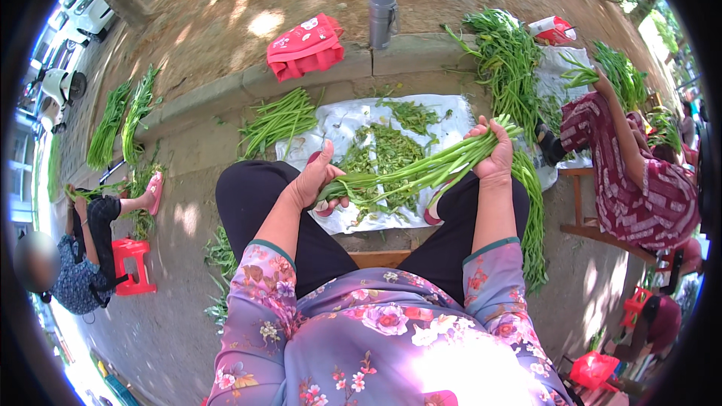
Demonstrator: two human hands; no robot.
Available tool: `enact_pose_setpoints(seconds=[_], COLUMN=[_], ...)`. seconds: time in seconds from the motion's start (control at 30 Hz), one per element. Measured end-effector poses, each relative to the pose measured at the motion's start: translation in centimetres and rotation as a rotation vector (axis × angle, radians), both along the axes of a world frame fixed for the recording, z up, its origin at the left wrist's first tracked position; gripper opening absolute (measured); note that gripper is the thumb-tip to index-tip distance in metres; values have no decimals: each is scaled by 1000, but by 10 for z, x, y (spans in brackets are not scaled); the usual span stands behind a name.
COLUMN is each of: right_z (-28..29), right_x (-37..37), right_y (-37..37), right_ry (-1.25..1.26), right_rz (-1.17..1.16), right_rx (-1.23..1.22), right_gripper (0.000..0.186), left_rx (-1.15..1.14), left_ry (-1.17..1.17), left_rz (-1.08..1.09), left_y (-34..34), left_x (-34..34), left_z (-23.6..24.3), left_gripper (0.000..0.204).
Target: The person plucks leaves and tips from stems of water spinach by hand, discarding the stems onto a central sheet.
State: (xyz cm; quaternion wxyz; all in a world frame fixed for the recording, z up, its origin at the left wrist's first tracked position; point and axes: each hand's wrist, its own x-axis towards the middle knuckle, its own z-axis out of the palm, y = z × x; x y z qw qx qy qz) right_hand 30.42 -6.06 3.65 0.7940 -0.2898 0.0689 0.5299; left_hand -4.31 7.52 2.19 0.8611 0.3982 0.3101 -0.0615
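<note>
A bunch of long green vegetable stems (429,169) lies slantwise across my lap, between my two hands. My right hand (492,152) is closed around the thick stem ends on the right. At the leafy tips on the left, my left hand (312,182) has its fingers curled under the leaves, with the thumb raised. Below the bunch, a white sheet (331,116) is spread on the ground between my feet. Loose leaves (380,152) are heaped on it. A pile of trimmed stems (282,119) rests at the sheet's left edge.
A red bag (304,46) and a grey flask (382,15) stand along the curb (414,53). Leafy greens (508,68) are heaped far right, with more (531,233) beside my right leg. People with greens sit on both sides; a red stool (134,265) is at left.
</note>
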Motion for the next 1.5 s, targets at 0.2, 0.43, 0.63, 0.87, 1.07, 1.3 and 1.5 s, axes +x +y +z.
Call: enact_pose_setpoints(seconds=[0.2,0.43,0.63,0.87,1.07,1.3,1.5], right_z=[8,21,34,36,36,38,37], right_x=[2,5,6,7,5,-9,-24], right_y=[-4,-18,-30,-34,-31,-24,-13], right_ry=[-63,-62,-87,-102,-94,-163,-147], right_rz=[69,146,164,132,153,159,320], right_rx=[70,326,417,402,373,292,308], right_gripper=[25,30,30,30,28,22,21], left_rx=[-42,120,243,456,517,695,758], left_ry=[21,69,47,142,168,336,250], left_rz=[-11,-9,53,84,-2,-434,-301], left_y=[2,-6,-11,-14,-13,-12,-8], left_x=[-2,3,6,13,17,23,38], left_z=[1,11,3,3,5,6,3], left_gripper=[99,25,28,27,20,28,45])
